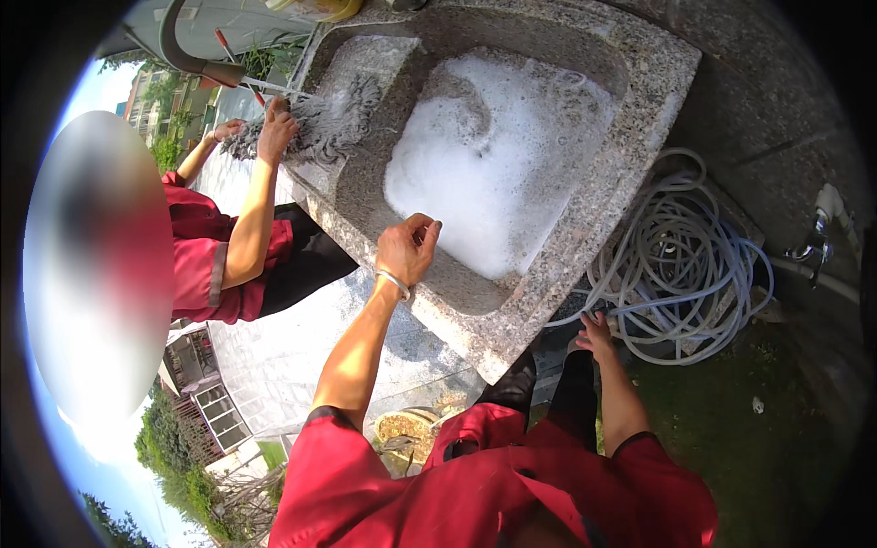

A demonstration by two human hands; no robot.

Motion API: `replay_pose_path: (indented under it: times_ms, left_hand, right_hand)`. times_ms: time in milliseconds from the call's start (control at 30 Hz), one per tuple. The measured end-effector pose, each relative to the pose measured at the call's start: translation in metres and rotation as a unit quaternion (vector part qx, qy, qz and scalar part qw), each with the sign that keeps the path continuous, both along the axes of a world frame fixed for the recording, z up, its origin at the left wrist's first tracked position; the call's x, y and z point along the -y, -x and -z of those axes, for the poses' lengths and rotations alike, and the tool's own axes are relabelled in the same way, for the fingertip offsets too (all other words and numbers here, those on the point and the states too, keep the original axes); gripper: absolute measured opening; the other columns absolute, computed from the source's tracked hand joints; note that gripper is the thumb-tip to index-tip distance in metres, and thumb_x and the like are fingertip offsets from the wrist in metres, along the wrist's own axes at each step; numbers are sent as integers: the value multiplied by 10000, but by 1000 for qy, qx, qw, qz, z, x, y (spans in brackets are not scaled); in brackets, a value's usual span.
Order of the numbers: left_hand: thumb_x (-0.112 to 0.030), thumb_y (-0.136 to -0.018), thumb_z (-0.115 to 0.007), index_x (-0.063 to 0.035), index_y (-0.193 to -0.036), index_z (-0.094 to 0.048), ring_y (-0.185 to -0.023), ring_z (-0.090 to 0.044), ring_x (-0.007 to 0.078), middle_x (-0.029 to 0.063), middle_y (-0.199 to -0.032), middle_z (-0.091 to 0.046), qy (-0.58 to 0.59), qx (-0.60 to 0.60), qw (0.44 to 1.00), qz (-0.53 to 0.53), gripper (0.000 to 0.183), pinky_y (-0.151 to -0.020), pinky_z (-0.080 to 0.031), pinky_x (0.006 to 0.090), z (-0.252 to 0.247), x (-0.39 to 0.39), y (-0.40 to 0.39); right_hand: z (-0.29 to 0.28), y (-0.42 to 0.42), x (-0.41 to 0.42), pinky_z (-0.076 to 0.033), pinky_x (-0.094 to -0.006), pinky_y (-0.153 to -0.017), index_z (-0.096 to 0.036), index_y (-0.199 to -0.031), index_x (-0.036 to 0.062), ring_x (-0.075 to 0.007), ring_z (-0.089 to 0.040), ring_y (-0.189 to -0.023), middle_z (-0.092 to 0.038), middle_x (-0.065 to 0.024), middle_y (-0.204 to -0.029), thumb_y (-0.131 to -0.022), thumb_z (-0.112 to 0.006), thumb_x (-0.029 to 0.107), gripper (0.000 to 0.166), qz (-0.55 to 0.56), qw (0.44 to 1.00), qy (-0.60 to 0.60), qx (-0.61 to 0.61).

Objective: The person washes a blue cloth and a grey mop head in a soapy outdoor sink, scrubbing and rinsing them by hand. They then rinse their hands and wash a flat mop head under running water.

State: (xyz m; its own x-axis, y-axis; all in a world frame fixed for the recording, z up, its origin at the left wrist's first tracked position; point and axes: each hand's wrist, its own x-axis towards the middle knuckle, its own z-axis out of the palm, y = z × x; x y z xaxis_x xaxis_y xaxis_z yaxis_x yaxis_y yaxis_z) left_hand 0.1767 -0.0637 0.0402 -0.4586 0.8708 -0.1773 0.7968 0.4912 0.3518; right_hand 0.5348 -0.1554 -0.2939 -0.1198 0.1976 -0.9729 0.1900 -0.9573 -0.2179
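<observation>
My left hand (409, 248), with a silver bangle at the wrist, is over the near rim of a speckled granite sink (658, 96). Its fingers are curled in, and nothing shows in them. White soap foam (473, 185) covers much of the water in the large basin beyond it. My right hand (595, 335) hangs lower, outside the sink, beside a coiled clear hose (678, 267). Those fingers are apart and appear empty; whether they touch the hose I cannot tell.
To the left, a co-worker's hands (277, 130) hold a grey shaggy mop head (329, 127) under a running faucet (223, 72), over the smaller basin. A wall tap (815, 240) is on the right. A planter (404, 428) stands below the sink's left side.
</observation>
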Motion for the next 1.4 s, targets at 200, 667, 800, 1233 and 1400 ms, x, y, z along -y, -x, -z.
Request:
replay_pose_path:
  times_ms: [200,667,800,1233,1400]
  left_hand:
    - [-245,-912,-655,-8,-892,-698,-532,-578,184,112,-621,-628,19,13,1000,-9,242,-537,-456,331,-6,-5,-2]
    - [-326,-926,-599,-91,-965,-707,-708,-685,309,126,-767,-705,47,22,999,-7,261,-673,-537,411,-16,-2,3]
    - [-326,-920,-596,-96,-955,-704,-724,-686,322,125,-783,-711,53,19,998,2,257,-687,-544,416,-16,-2,4]
    - [-304,-918,-574,-86,-882,-690,-730,-673,363,141,-769,-703,19,15,1000,17,249,-702,-542,449,-10,2,9]
    - [-301,-915,-576,-86,-894,-694,-732,-671,364,137,-773,-705,25,18,999,22,246,-698,-539,449,-9,2,10]
  right_hand:
    - [52,28,-23,-554,-425,-619,-443,-1237,115,-216,-586,-783,-575,-106,-1006,-955,-548,393,410,33,998,-31,53]
    - [-293,-70,-337,-528,-389,-679,-648,-1222,96,-353,-697,-903,-705,-169,-1051,-1008,-546,244,279,-175,531,-785,268]
    - [-422,-74,-409,-547,-342,-697,-665,-1236,158,-260,-713,-940,-722,-68,-1098,-998,-570,228,266,-225,366,-835,343]
    - [-397,-74,-424,-513,-412,-778,-418,-1475,135,-295,-629,-990,-637,-101,-1145,-969,-551,54,529,-277,285,-839,370]
    - [-359,-85,-400,-539,-427,-811,-338,-1509,176,-307,-630,-1126,-544,-127,-1392,-991,-549,142,561,-231,402,-816,346]
